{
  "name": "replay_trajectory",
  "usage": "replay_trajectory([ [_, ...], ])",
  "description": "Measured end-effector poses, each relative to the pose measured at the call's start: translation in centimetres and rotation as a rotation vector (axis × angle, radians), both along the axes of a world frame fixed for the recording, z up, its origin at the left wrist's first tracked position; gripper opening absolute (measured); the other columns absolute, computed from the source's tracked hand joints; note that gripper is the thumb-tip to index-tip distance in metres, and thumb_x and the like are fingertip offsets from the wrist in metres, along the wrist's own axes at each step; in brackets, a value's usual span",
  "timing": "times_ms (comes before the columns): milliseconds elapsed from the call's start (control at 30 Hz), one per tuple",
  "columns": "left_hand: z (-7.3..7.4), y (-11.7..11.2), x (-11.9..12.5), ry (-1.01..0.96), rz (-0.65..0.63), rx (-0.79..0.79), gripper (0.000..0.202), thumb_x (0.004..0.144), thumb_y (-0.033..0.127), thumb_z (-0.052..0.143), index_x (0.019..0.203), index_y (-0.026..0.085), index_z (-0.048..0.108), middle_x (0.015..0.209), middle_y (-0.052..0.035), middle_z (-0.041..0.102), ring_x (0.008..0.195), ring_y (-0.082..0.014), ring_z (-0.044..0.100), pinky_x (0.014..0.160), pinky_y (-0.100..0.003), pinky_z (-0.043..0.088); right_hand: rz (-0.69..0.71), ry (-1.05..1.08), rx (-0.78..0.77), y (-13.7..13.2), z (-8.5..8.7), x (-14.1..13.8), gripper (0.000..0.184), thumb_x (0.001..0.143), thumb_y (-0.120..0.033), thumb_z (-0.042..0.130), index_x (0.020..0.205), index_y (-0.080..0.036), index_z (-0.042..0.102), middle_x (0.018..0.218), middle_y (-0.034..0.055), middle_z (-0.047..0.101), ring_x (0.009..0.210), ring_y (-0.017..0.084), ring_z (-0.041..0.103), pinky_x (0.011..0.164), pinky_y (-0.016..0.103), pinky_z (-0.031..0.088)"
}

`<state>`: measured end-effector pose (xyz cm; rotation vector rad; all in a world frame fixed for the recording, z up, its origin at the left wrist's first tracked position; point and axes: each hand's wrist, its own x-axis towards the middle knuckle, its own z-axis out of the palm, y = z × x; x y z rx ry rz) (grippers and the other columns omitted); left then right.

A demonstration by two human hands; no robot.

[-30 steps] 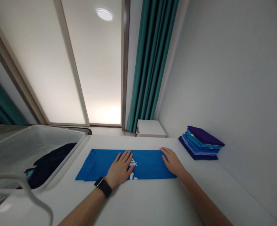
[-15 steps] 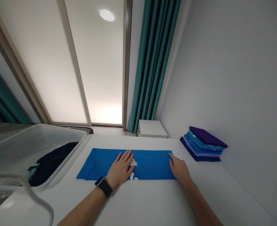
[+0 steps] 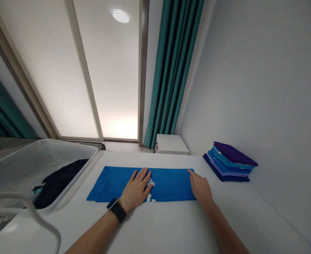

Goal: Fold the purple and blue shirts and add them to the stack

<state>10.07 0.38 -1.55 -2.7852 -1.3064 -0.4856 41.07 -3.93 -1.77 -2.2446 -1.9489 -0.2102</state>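
A bright blue shirt (image 3: 168, 183), folded into a long strip with a white logo, lies across the white table (image 3: 171, 225). My left hand (image 3: 135, 188), with a black watch on its wrist, rests flat and open on the middle of the strip, partly covering the logo. My right hand (image 3: 200, 188) lies at the strip's right end, fingers stretched out on the edge of the cloth.
A stack of folded blue and purple clothes (image 3: 229, 160) sits at the right by the wall. A clear plastic bin (image 3: 25, 169) holding dark clothes stands at the left. A small white cabinet (image 3: 171, 144) and teal curtain (image 3: 171, 70) are behind the table.
My right hand slid rightward along the blue strip to its right end. My left hand stayed in place.
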Motion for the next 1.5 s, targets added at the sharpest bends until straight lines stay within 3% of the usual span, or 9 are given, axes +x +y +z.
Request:
replay_trajectory([
  [267, -0.1, -0.2, 0.0, 0.048, 0.035, 0.004, 0.057, 0.099, 0.050, 0.028, 0.145, 0.019, 0.042, 0.153, -0.0078, 0.036, 0.142, -0.0250, 0.031, 0.116, -0.048, 0.022, -0.038, -0.041, -0.062, -0.1, -0.5, 0.1, 0.045, 0.098, -0.022, 0.025, 0.135, -0.020, 0.050, 0.112, 0.0106, 0.071, 0.097, 0.023, 0.066, 0.081, 0.036, 0.041],
  [400, -0.4, -0.2, 0.1, 0.041, 0.058, 0.011, 0.057, 0.099, 0.049, 0.027, 0.145, 0.018, 0.042, 0.153, -0.0082, 0.036, 0.142, -0.0244, 0.031, 0.117, -0.048, 0.022, -0.071, -0.045, -0.012, -0.3, -0.2, 0.0, 0.043, 0.097, -0.023, 0.026, 0.132, -0.021, 0.052, 0.108, 0.0099, 0.071, 0.095, 0.023, 0.065, 0.082, 0.036, 0.041],
  [500, -0.3, -0.2, 0.2, 0.028, 0.065, 0.008, 0.058, 0.100, 0.049, 0.026, 0.145, 0.017, 0.042, 0.152, -0.0092, 0.036, 0.142, -0.0250, 0.031, 0.116, -0.049, 0.022, -0.080, -0.076, 0.082, -0.5, 0.5, -0.9, 0.043, 0.097, -0.025, 0.027, 0.126, -0.018, 0.057, 0.107, 0.0150, 0.068, 0.100, 0.027, 0.060, 0.085, 0.041, 0.042],
  [633, -0.1, -0.3, 0.3, 0.019, 0.060, -0.010, 0.059, 0.099, 0.051, 0.026, 0.145, 0.018, 0.042, 0.152, -0.0087, 0.037, 0.142, -0.0259, 0.031, 0.117, -0.049, 0.022, 0.074, -0.016, 0.131, -0.6, 0.9, -4.0, 0.048, 0.098, -0.030, 0.027, 0.134, -0.012, 0.052, 0.126, 0.0191, 0.058, 0.118, 0.032, 0.050, 0.099, 0.046, 0.037],
  [767, -0.1, -0.3, 0.4, 0.025, 0.065, -0.024, 0.061, 0.099, 0.053, 0.025, 0.146, 0.017, 0.041, 0.152, -0.0090, 0.037, 0.142, -0.0260, 0.031, 0.117, -0.049, 0.022, 0.279, 0.078, 0.037, -0.6, 0.0, -6.4, 0.055, 0.099, -0.043, 0.024, 0.146, -0.018, 0.039, 0.150, 0.0117, 0.040, 0.139, 0.027, 0.033, 0.114, 0.045, 0.023],
  [900, -0.5, -0.2, 0.4, 0.012, 0.063, -0.013, 0.061, 0.099, 0.053, 0.025, 0.147, 0.018, 0.038, 0.153, -0.0085, 0.037, 0.143, -0.0263, 0.029, 0.117, -0.049, 0.021, 0.278, 0.102, -0.075, -0.6, -0.9, -6.4, 0.061, 0.099, -0.052, 0.022, 0.150, -0.021, 0.032, 0.155, 0.0089, 0.031, 0.144, 0.025, 0.024, 0.117, 0.048, 0.017],
  [1033, -0.5, 0.0, -0.1, 0.019, 0.052, -0.028, 0.062, 0.099, 0.054, 0.024, 0.148, 0.018, 0.037, 0.153, -0.0083, 0.035, 0.143, -0.0255, 0.028, 0.117, -0.048, 0.021, 0.252, 0.084, -0.091, -0.3, -1.4, -5.9, 0.063, 0.098, -0.054, 0.020, 0.151, -0.019, 0.030, 0.156, 0.0089, 0.027, 0.145, 0.024, 0.020, 0.117, 0.048, 0.015],
  [1233, -0.4, 0.8, -2.9, 0.030, 0.093, -0.016, 0.060, 0.099, 0.053, 0.025, 0.148, 0.019, 0.037, 0.153, -0.0077, 0.036, 0.142, -0.0240, 0.031, 0.116, -0.045, 0.023, 0.108, 0.020, -0.041, 0.2, -2.9, -4.7, 0.070, 0.096, -0.055, 0.021, 0.148, -0.009, 0.035, 0.154, 0.0162, 0.031, 0.143, 0.029, 0.024, 0.116, 0.050, 0.017],
  [1500, 0.0, 2.8, -10.1, 0.085, 0.053, -0.026, 0.057, 0.100, 0.052, 0.027, 0.149, 0.023, 0.034, 0.153, -0.0055, 0.035, 0.142, -0.0211, 0.031, 0.118, -0.041, 0.019, 0.075, 0.023, -0.027, 0.5, -3.9, -3.8, 0.072, 0.095, -0.056, 0.021, 0.147, -0.008, 0.035, 0.153, 0.0169, 0.032, 0.143, 0.030, 0.025, 0.116, 0.052, 0.017],
])
